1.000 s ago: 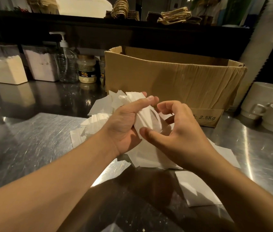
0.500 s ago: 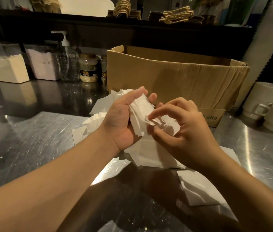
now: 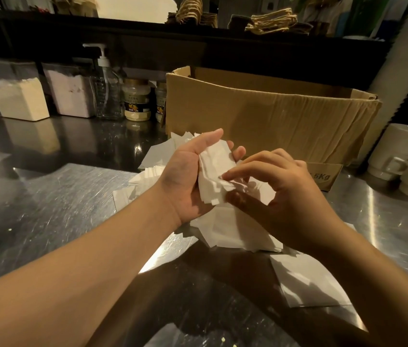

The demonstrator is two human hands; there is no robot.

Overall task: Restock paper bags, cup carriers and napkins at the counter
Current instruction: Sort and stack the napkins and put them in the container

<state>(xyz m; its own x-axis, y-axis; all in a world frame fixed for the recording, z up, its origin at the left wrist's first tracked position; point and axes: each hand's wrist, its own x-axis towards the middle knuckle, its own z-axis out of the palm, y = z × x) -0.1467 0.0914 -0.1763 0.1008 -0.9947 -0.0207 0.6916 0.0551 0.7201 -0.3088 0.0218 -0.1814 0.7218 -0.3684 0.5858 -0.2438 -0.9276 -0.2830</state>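
- A single white napkin is lying flat on the steel table, nearest the camera and on the near side of the cardboard box, partly under the person's right forearm.
- A loose pile of napkins is spreading across the table just in front of the cardboard box, beneath both hands.
- The left hand is holding a small stack of napkins above that pile, palm turned up, thumb lying along the top edge and fingers wrapping round the back of the stack.
- The right hand is working at the same stack, its fingers curling inward with forefinger and thumb pinching the lower corner of the sheets.
- The cardboard box is standing open on the table directly behind the hands, a front flap marked "5Kg" folding down onto the steel.
- White cups are sitting on the table just right of the cardboard box.
- A clear pump bottle, two labelled jars and two tubs of powder are lining up along the back of the table, left of the cardboard box.
- A dark shelf is running above and behind the cardboard box, carrying bundles with twine handles, too dim to identify.
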